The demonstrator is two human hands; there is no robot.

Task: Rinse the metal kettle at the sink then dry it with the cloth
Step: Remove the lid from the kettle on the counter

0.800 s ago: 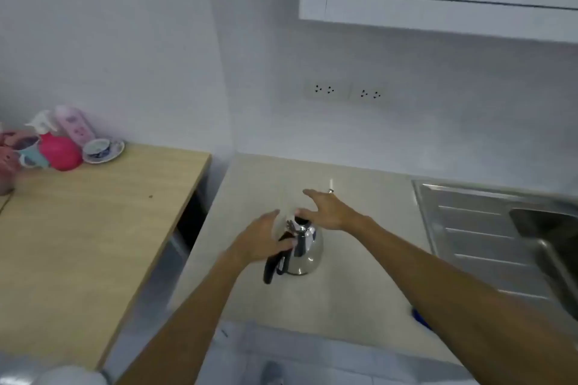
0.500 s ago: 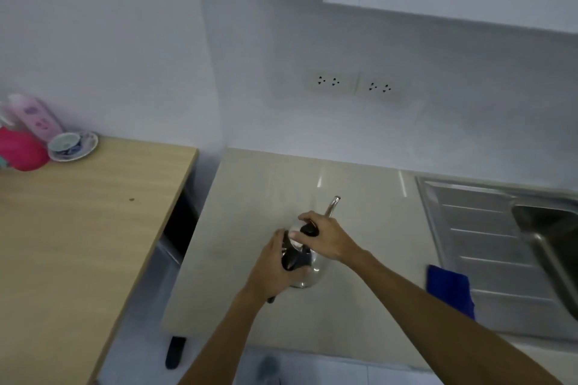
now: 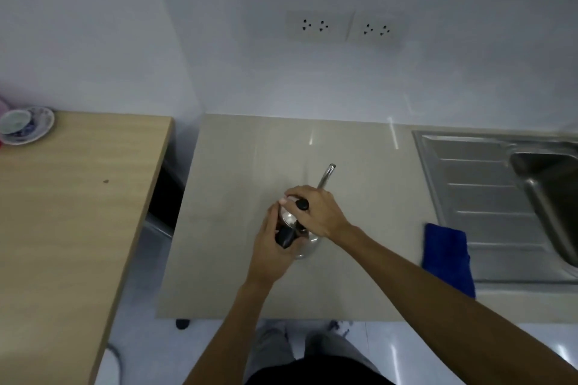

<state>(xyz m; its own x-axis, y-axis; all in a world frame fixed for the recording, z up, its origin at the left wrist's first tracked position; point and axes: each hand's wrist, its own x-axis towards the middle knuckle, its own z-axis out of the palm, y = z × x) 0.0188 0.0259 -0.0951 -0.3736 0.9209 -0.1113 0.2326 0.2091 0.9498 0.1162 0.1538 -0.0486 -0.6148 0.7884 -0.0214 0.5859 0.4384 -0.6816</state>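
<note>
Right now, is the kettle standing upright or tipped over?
Upright. The kettle stands on its base on the counter, lid knob up and spout rising away, with the left hand on its handle.

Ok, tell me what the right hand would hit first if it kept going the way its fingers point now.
The right hand lies over the kettle's lid, fingers pointing left. Going on, it would probably first meet the left hand's fingertips at the kettle's far side; beyond that, bare counter. Depth is hard to judge.

Kettle [image 3: 305,244]: shiny silver, black handle. Cloth [image 3: 447,256]: solid blue. Table [image 3: 237,166]: plain beige. Sink [image 3: 488,184]: grey steel. Saucer [image 3: 37,128]: white, blue pattern.
</note>
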